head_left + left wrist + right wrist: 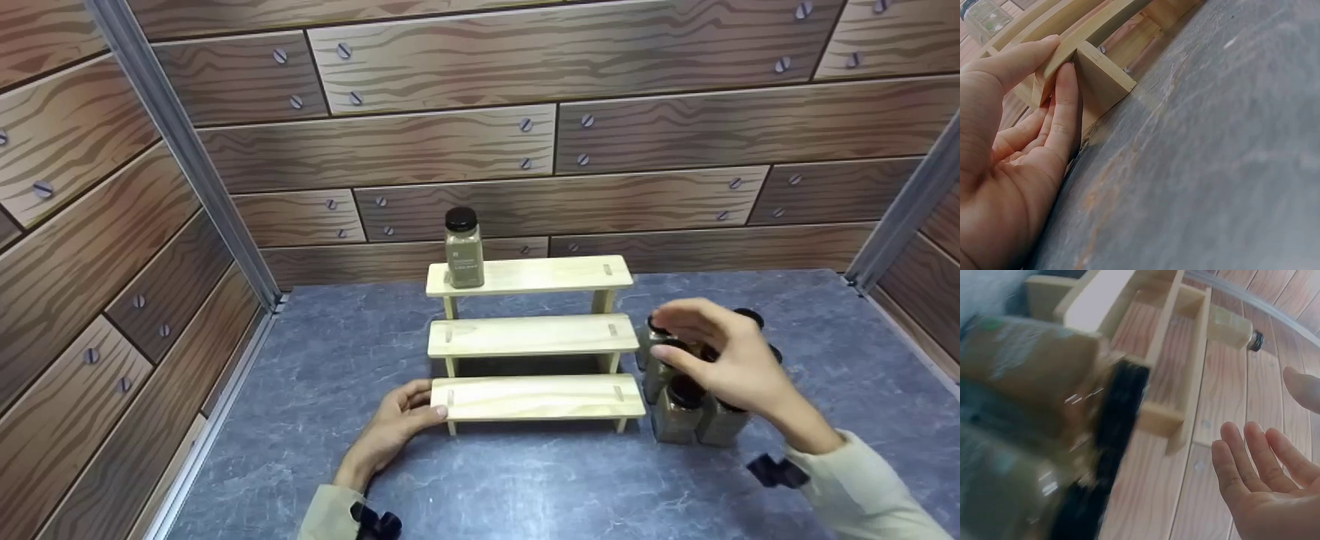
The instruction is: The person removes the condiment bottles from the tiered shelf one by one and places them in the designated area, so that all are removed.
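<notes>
A three-step wooden shelf (536, 397) stands on the grey tabletop. My left hand (394, 424) pinches the left end of its lowest step, thumb on top and fingers underneath, as the left wrist view also shows. One spice jar (465, 259) with a black lid stands upright at the left end of the top step. To the right of the shelf, several more spice jars (679, 411) are grouped on the table. Over that group hovers my right hand (731, 360), thumb and fingers apart with nothing between them; it hides part of the jars. In the right wrist view the nearby jars (1027, 360) are blurred.
Wood-patterned panels (450, 142) form the back and side walls, with metal strips (187, 150) at the corners. The shelf's middle step (532, 336) and lower step carry no jars. Grey tabletop (315, 360) extends left of the shelf and in front of it.
</notes>
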### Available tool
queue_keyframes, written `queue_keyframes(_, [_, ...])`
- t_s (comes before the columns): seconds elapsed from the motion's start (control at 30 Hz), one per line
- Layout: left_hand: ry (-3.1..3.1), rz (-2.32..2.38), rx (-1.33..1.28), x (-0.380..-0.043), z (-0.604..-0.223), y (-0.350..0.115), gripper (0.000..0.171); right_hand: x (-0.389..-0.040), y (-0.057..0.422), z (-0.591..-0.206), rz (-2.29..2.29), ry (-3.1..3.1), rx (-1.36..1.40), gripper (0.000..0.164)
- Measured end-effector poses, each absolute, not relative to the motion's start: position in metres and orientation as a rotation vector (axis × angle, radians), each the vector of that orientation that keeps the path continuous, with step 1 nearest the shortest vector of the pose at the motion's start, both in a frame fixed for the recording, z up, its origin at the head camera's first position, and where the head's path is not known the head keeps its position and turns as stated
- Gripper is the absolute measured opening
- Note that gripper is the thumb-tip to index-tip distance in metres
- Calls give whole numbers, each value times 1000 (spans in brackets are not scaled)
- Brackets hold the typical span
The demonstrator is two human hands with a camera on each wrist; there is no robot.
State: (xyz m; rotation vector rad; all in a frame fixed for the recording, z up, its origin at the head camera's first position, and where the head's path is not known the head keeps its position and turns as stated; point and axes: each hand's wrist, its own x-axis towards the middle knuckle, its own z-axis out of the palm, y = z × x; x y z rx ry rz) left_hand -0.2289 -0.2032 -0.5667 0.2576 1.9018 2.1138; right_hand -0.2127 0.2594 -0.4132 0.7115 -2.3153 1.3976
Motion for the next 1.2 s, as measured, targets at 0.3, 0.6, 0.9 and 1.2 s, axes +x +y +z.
queue_keyframes(0.3, [1905,2118,256,-228,-566,-204,66,-229,226,-401,1292,-2307,849,46])
queue_keyframes(0.6, [1905,2114,266,-229,-566,-203,65,-246,200,-392,1313,-2272,933,44])
queue_keyframes(0.9, [1910,2107,268,-230,-567,-203,64,-264,169,-376,1376,-2349,886,51])
queue_keyframes(1.2, [1904,2110,264,-229,-566,-202,66,-284,141,-371,1429,-2353,899,46])
